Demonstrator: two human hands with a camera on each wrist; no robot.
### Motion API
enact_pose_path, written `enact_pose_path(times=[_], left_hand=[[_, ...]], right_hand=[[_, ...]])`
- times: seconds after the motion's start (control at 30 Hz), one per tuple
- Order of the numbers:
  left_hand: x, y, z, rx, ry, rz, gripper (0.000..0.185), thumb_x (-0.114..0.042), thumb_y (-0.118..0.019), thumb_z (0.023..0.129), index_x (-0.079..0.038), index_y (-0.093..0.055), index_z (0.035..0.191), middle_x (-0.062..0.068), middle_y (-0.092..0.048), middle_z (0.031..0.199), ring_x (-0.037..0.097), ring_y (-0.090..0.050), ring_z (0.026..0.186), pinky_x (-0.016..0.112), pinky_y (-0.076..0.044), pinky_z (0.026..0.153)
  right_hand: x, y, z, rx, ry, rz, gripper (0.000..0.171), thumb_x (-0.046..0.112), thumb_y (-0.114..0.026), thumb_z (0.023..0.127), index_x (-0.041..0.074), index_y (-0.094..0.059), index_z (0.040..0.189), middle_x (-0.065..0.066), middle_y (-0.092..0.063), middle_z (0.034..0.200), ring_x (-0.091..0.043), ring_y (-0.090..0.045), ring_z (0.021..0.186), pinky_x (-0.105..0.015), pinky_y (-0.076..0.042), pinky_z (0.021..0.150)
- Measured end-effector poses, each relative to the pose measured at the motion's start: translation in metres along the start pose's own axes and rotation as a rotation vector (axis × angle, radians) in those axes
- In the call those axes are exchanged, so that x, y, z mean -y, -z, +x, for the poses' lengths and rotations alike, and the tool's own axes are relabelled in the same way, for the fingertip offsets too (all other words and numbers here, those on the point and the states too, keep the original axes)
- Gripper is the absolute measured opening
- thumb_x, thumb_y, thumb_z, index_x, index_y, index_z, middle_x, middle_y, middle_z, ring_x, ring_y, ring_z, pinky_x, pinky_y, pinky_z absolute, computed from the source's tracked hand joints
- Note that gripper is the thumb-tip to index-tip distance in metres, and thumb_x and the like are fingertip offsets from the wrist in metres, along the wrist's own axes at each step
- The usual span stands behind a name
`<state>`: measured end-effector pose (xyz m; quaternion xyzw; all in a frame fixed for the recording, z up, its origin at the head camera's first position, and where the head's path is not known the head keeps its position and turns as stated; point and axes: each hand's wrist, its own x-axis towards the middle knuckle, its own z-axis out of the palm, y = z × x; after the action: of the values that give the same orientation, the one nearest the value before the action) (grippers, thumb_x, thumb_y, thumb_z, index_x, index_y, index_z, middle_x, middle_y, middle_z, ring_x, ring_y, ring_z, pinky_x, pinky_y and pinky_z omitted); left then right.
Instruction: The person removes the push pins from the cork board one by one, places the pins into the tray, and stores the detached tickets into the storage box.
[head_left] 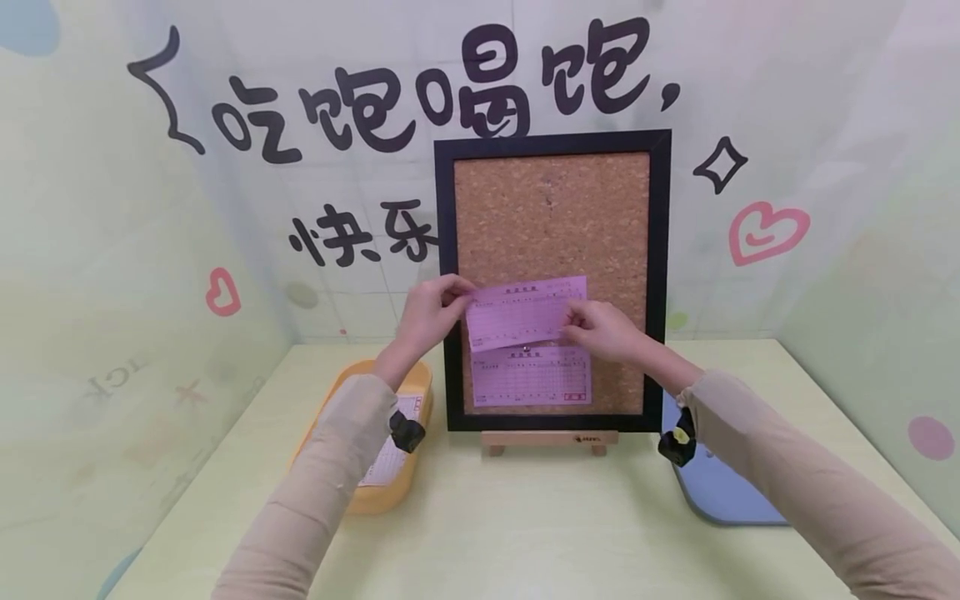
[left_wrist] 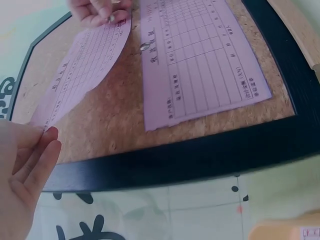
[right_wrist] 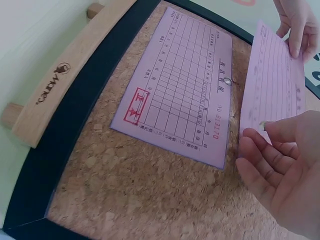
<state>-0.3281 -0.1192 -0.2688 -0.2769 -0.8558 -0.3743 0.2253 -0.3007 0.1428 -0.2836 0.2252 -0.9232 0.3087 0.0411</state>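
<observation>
A pink receipt slip (head_left: 517,315) is tilted over the cork board (head_left: 551,208). My left hand (head_left: 433,312) pinches its left end, thumb and fingers at the corner, as the left wrist view shows. At the slip's right end, my right hand (head_left: 603,329) pinches a small shiny thumbtack (right_wrist: 263,125) between thumb and finger, with fingertips over the paper. The slip bows away from the cork in the left wrist view. Below it, a second pink receipt slip (head_left: 532,379) lies on the cork with a clear thumbtack (right_wrist: 227,81) at its top edge.
The board's black frame (head_left: 555,423) stands on a small wooden easel (head_left: 550,438). Left of it, a yellow tray (head_left: 378,500) holds more printed slips (head_left: 390,458). A blue-grey flat board (head_left: 731,492) lies at right, partly under my right forearm. A decorated wall (head_left: 360,308) rises behind.
</observation>
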Motion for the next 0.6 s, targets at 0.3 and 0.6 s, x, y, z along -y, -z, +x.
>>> enact_pose_path(times=[0.3, 0.6], left_hand=[[0.016, 0.031, -0.023, -0.093, 0.041, -0.013, 0.012, 0.001, -0.060, 0.083, 0.002, -0.065, 0.093, 0.015, -0.067, 0.090, 0.022, -0.064, 0.069, 0.024, -0.053, 0.058], [0.041, 0.071, -0.061, -0.139, 0.141, 0.010, 0.012, -0.001, -0.060, 0.084, 0.004, -0.064, 0.094, 0.017, -0.066, 0.090, 0.023, -0.063, 0.068, 0.016, -0.051, 0.056]], right_hand=[[-0.016, 0.005, -0.026, -0.022, -0.009, 0.013, 0.007, 0.007, -0.057, 0.087, 0.002, -0.062, 0.086, -0.007, -0.061, 0.076, -0.017, -0.049, 0.066, -0.027, -0.043, 0.057], [-0.041, 0.007, -0.058, -0.032, -0.005, 0.026, 0.005, 0.003, -0.058, 0.086, -0.001, -0.061, 0.084, -0.008, -0.059, 0.073, -0.015, -0.048, 0.063, -0.024, -0.044, 0.054]])
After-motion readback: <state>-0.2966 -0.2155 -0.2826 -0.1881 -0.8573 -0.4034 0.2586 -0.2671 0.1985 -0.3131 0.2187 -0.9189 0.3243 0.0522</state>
